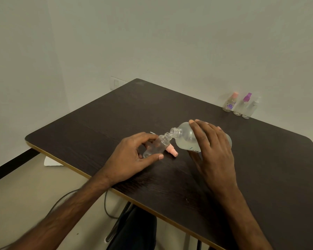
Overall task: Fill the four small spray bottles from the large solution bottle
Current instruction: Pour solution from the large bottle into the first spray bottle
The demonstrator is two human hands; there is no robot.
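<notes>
My left hand (132,156) grips a small clear spray bottle (156,146), uncapped and tilted, its neck pointing up and to the right. My right hand (211,145) grips the large clear solution bottle (187,137), tipped over so its open mouth meets the small bottle's neck. Pale liquid lies in the large bottle's lower side. A pink spray cap (226,152) lies on the dark table (116,120) just below the two necks.
Three small spray bottles stand at the table's far right edge by the wall: a pink-capped one (229,102), a purple-capped one (241,105) and a clear-capped one (250,109). A cable (105,204) hangs below the table's front edge. White paper (51,162) lies on the floor.
</notes>
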